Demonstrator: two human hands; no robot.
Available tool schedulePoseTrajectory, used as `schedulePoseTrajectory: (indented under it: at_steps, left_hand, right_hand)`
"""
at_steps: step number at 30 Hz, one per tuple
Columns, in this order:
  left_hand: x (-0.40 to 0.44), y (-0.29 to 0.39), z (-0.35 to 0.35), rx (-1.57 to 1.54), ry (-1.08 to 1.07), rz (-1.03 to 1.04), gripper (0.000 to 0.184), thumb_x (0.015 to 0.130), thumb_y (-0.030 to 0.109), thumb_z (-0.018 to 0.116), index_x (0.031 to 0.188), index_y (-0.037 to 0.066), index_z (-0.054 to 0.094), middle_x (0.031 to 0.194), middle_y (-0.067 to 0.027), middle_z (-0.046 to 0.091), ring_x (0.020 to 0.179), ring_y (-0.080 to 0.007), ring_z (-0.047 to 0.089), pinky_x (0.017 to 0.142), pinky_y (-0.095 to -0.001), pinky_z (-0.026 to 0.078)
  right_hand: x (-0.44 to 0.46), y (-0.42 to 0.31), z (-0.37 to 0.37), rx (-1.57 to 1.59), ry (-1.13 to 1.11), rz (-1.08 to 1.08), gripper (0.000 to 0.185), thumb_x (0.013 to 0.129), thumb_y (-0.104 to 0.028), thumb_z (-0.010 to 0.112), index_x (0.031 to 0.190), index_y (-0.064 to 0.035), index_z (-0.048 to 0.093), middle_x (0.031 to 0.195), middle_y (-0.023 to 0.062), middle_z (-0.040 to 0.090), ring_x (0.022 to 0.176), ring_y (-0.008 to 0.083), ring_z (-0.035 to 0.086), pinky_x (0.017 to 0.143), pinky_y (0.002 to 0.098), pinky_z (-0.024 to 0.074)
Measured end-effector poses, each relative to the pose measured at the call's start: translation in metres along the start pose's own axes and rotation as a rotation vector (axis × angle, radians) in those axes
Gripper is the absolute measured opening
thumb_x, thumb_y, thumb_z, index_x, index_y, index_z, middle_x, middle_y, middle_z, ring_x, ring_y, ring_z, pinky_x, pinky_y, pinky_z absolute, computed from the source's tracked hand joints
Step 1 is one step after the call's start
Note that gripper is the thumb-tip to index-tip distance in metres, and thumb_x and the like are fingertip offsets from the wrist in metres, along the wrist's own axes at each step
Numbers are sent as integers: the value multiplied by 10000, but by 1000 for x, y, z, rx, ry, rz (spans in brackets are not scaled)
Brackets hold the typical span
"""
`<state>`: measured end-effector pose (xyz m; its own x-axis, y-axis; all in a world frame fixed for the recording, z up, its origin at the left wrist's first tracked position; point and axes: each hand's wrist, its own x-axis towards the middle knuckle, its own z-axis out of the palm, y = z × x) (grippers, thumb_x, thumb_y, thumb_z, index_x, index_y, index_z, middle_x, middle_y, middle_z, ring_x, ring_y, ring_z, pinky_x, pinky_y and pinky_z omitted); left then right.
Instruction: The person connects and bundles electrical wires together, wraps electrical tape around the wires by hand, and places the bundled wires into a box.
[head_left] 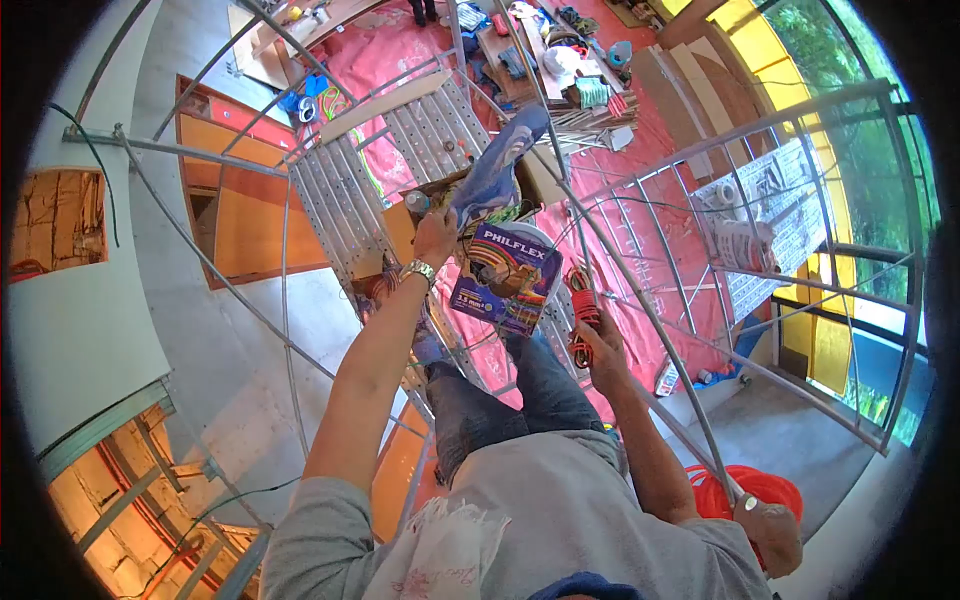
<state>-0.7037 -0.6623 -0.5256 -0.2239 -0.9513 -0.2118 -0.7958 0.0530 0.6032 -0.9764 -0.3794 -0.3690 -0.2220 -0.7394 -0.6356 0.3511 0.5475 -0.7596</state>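
My left hand [436, 238], with a watch on its wrist, is closed on the near end of a long blue-and-white, cloth-like thing [500, 160]; I cannot make out exactly what it is. Just below it sits a purple PHILFLEX wire box [505, 278], tilted, in front of my legs. To the right of that box, my right hand [603, 350] grips a bundle of red and black electrical wire [582, 315]. An open cardboard box [400, 232] with a bottle and other items lies under my left hand, partly hidden.
I am on a scaffold with perforated metal planks [350, 215] and slanting tube braces [640, 280] on both sides. Red sheeting [380, 60] covers the floor below. A red tubing coil [745, 490] is at lower right. Boards, tools and bags [570, 65] lie farther off.
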Motion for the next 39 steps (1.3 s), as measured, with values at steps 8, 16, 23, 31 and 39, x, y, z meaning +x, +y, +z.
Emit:
schedulePoseTrajectory:
  at_steps: [8, 16, 23, 31, 39]
  left_hand:
    - [10, 2, 3, -174, 28, -98, 326, 967, 232, 584, 1251, 85, 641, 1047, -296, 712, 1008, -498, 671, 873, -578, 537]
    - [33, 32, -26, 33, -371, 360, 666, 940, 196, 584, 1576, 343, 451, 1323, -314, 618, 1136, -468, 668, 1001, -520, 544]
    - [89, -32, 33, 217, -379, 229, 542, 916, 220, 622, 1443, 93, 595, 1110, -303, 714, 1053, -431, 707, 964, -522, 544]
    - [95, -42, 7, 52, -26, 111, 475, 801, 59, 627, 1267, -19, 674, 1099, -315, 709, 1092, -457, 683, 971, -528, 538]
    - [92, -7, -19, 91, -4, 191, 463, 783, -69, 593, 1246, -46, 599, 1093, -303, 692, 1060, -473, 677, 918, -543, 549]
  right_hand:
    - [40, -37, 16, -263, -92, -124, 545, 975, -310, 699, 1384, 4, 521, 1085, 80, 632, 940, 140, 633, 803, 315, 553]
    - [59, -45, 29, -235, -126, -173, 595, 974, -254, 714, 1453, 18, 489, 1115, 71, 635, 947, 130, 623, 810, 312, 543]
    - [64, -30, 34, -237, -122, -74, 618, 964, -248, 741, 1466, 8, 487, 1093, 53, 626, 895, 109, 594, 770, 297, 529]
    - [79, -44, 45, -308, -130, -105, 591, 965, -232, 734, 1456, 2, 505, 1093, 55, 645, 924, 101, 594, 794, 287, 521]
    - [114, -143, 99, -824, -7, -555, 515, 929, -230, 730, 1376, -16, 591, 1081, 177, 713, 946, 268, 702, 859, 386, 541]
